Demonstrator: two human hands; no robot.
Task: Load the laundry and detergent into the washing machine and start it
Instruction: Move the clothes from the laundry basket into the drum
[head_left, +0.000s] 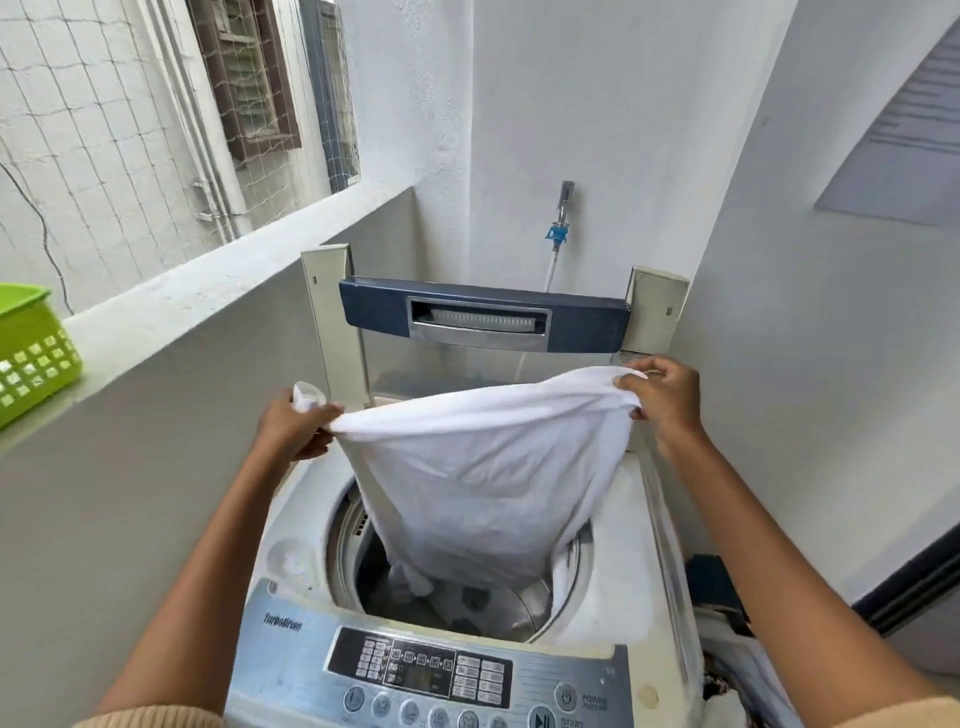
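A top-loading washing machine stands before me with its folding lid raised upright at the back. A white cloth hangs spread over the open drum, its lower end dipping inside. My left hand grips the cloth's left corner and my right hand grips its right edge, both held above the machine's rim. More laundry, white and dark, lies at the drum's bottom. The control panel with buttons and display faces me at the near edge.
A green plastic basket sits on the concrete ledge at the left. A tap with a blue hose fitting is on the back wall. Dark and patterned items lie on the floor to the right of the machine.
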